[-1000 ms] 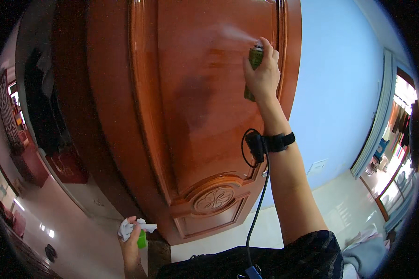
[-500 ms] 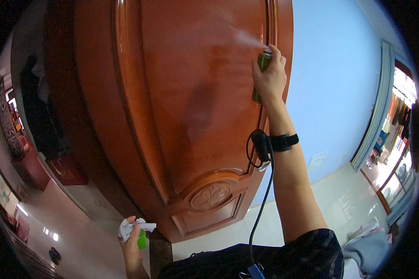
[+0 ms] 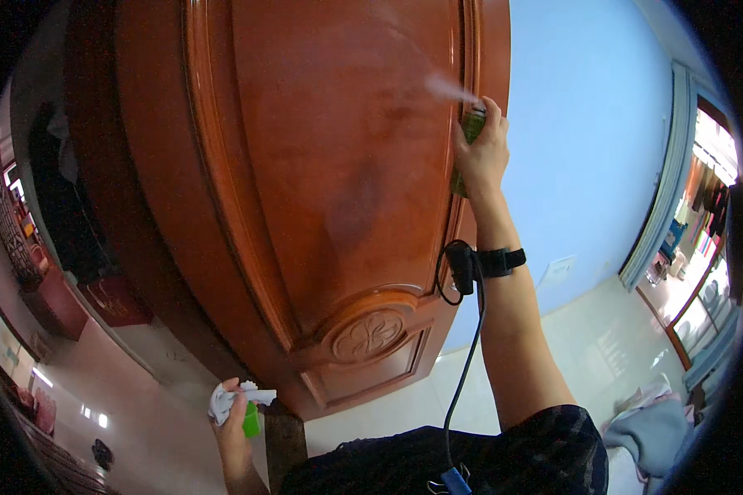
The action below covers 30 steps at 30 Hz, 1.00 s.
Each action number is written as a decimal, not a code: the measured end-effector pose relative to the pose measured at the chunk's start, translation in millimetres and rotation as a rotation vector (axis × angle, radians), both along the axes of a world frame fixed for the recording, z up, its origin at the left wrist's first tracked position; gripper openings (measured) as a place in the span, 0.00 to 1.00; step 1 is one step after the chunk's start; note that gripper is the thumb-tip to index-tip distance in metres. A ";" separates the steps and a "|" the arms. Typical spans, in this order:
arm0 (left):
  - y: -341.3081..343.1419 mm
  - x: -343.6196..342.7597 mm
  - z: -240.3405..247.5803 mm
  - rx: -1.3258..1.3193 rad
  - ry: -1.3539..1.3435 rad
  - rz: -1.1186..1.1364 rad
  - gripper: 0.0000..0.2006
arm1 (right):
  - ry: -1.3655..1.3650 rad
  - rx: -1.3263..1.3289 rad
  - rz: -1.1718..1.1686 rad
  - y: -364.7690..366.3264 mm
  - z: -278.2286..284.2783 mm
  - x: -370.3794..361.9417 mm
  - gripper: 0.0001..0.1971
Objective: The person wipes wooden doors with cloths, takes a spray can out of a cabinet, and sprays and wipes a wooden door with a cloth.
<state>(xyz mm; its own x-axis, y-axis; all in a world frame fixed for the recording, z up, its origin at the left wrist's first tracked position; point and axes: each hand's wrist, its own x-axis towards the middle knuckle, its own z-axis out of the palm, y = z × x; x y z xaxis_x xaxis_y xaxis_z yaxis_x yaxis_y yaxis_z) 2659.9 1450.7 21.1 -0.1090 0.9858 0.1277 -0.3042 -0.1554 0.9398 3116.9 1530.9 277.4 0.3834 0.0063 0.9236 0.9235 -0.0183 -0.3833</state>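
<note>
A brown wooden door (image 3: 330, 157) with raised moulding and a carved medallion fills the middle of the view. My right hand (image 3: 484, 153), arm stretched up, is wrapped round a green spray can (image 3: 473, 125) near the door's right edge. A finger presses its top, and white mist streams up and left across the upper panel. Low at the left, my left hand (image 3: 235, 417) is closed on a crumpled white cloth (image 3: 223, 403). A bright green object (image 3: 251, 421), perhaps a cap, shows against the same hand, its far side hidden.
A light blue wall (image 3: 586, 148) lies right of the door. Pale floor tiles (image 3: 565, 355) run below. Piled grey and white fabric (image 3: 648, 433) sits at the lower right. Dark shoes (image 3: 101, 454) stand on the left floor. A black cable (image 3: 466, 363) hangs from my right wrist strap.
My right hand and the spray can have moved slightly down, still spraying. The left hand keeps its hold on the cloth. The whole view has shifted a little.
</note>
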 end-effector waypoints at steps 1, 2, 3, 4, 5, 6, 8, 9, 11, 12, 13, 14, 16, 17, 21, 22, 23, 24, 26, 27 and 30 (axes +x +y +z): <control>-0.4 0.8 -1.0 0.021 -0.010 0.005 0.15 | -0.003 0.021 0.004 0.1 -3.5 -1.2 0.29; -1.5 2.3 -0.4 0.040 -0.021 0.010 0.15 | -0.006 0.042 0.008 0.1 -6.3 -2.7 0.29; -3.6 4.1 1.8 0.036 -0.020 0.011 0.15 | -0.005 0.038 0.009 0.0 -7.9 -4.4 0.29; -6.4 6.6 6.1 0.001 -0.029 0.044 0.15 | -0.038 0.032 0.026 -0.2 -8.8 -7.0 0.29; -8.2 8.7 9.1 -0.033 -0.038 0.073 0.15 | -0.072 0.027 0.039 -1.7 -7.6 -9.3 0.29; -7.4 7.5 6.0 -0.035 -0.039 0.073 0.15 | -0.073 0.025 0.039 -2.3 -4.8 -13.0 0.29; -4.0 1.9 -2.5 0.020 -0.055 0.044 0.14 | -0.117 0.092 0.090 0.9 3.7 -26.2 0.30; -4.5 -0.4 -3.5 0.019 -0.055 0.052 0.14 | -0.117 0.091 0.098 3.6 7.3 -34.8 0.30; -5.1 -2.9 -1.5 0.031 -0.042 0.001 0.15 | -0.195 0.068 0.157 6.4 15.8 -51.0 0.30; -5.4 -3.0 0.5 0.031 -0.045 0.001 0.15 | -0.198 0.068 0.157 7.3 20.1 -56.4 0.30; -5.7 -2.4 2.7 0.038 -0.029 -0.001 0.14 | -0.225 0.082 0.160 8.4 23.9 -60.8 0.30; -6.2 -3.1 3.5 0.046 -0.012 0.003 0.14 | -0.251 0.097 0.169 11.1 25.9 -66.2 0.30; -5.9 -6.7 1.4 0.057 -0.010 0.014 0.15 | -0.254 0.093 0.174 15.1 26.7 -76.7 0.29; -5.1 -7.9 0.1 0.069 -0.009 0.019 0.15 | -0.253 0.074 0.184 16.2 26.2 -80.8 0.29; -1.0 -11.9 -4.7 0.052 -0.035 0.039 0.14 | -0.221 0.086 0.133 20.0 22.3 -69.8 0.29; 2.0 -14.6 -8.1 0.060 -0.029 0.046 0.14 | -0.203 0.118 0.088 20.7 22.2 -61.5 0.29; 2.8 -15.1 -9.2 0.067 -0.024 0.054 0.14 | -0.195 0.168 0.098 19.2 22.9 -55.5 0.30; 2.7 -14.5 -8.6 0.067 -0.026 0.055 0.14 | -0.113 0.119 0.072 15.3 25.2 -49.3 0.31; 1.0 -11.7 -2.9 0.048 -0.051 0.063 0.14 | -0.051 0.116 0.023 11.8 31.1 -40.7 0.31; 0.1 -10.7 -0.4 0.051 -0.054 0.061 0.14 | -0.053 0.119 0.022 11.5 33.6 -40.5 0.31; 4.7 -12.2 -1.3 0.044 -0.058 0.034 0.14 | -0.146 0.122 0.056 17.0 36.2 -56.2 0.30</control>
